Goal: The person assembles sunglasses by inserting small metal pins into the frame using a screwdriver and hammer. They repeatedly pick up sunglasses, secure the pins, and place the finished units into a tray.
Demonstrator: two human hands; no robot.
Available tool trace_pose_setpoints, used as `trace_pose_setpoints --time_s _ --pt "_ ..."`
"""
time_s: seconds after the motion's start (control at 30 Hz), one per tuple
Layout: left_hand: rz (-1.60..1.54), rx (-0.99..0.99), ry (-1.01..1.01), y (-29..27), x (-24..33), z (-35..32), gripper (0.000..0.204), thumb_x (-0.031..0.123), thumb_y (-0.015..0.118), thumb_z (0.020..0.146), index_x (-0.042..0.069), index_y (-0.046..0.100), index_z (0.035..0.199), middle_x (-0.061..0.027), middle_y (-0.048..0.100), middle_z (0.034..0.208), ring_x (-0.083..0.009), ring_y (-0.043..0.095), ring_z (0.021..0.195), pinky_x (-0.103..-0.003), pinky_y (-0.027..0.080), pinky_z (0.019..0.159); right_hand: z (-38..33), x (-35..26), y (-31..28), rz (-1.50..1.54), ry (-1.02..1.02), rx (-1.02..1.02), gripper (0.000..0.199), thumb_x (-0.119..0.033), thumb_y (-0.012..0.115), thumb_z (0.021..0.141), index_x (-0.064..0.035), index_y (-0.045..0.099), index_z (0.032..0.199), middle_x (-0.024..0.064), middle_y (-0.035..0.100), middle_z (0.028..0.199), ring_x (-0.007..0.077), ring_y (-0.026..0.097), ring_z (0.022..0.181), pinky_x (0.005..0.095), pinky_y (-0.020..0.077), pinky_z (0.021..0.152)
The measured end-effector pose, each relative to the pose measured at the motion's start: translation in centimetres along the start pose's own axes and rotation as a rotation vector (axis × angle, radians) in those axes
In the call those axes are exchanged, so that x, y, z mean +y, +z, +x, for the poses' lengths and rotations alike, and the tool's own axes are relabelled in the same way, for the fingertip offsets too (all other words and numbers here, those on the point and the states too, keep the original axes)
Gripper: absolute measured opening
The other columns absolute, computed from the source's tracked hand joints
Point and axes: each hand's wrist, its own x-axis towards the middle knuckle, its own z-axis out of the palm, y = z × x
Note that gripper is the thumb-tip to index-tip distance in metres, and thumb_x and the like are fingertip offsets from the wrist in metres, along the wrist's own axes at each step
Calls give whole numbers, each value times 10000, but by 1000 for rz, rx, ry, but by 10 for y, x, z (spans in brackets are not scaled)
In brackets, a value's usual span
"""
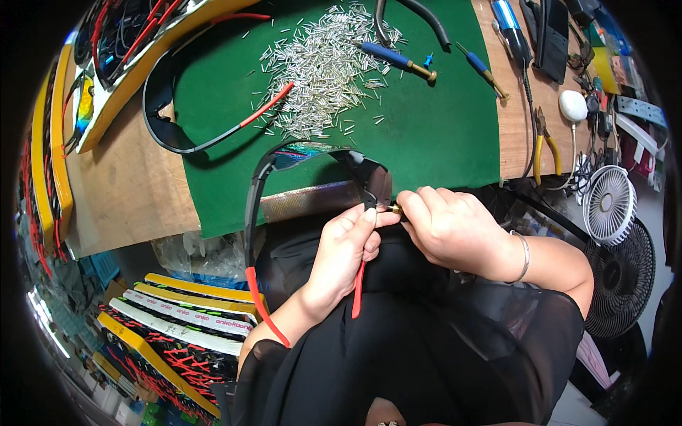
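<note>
Within the left hand's pinch sit glossy, curved, red-tipped sunglasses; just beside, the right hand clutches a brass-coloured tool.

The fisheye head view faces steeply down, close over left hand, right hand and green mat.

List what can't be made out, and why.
- Head view: brass tool, mostly hidden by the right hand.
- Head view: one sunglasses temple, its middle covered by the left hand.
- Head view: silver pins, too small and heaped to count.
- Head view: black curved piece, cut off by the top edge.
</note>
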Motion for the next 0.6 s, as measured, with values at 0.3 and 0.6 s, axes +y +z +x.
trace_pose_setpoints --time_s 0.3,0.6 --pt "-26 84 3 0 -9 3 257 237 442 934 -5 522 970 -22 546 733 -22 343 471 -165 286 424 5 3 0 41 17 -32 170 -82 565 683 -32 464 810 60 477 614 166 537 510 258 447 451" --pt "-37 66 40 -3 -13 7 266 230 436 938 -15 539 928 -33 540 716 -24 341 470 -170 273 422 10 9 -2 178 23 -83 170 -32 548 695 -1 449 828 101 510 621 226 566 522 301 466 467"
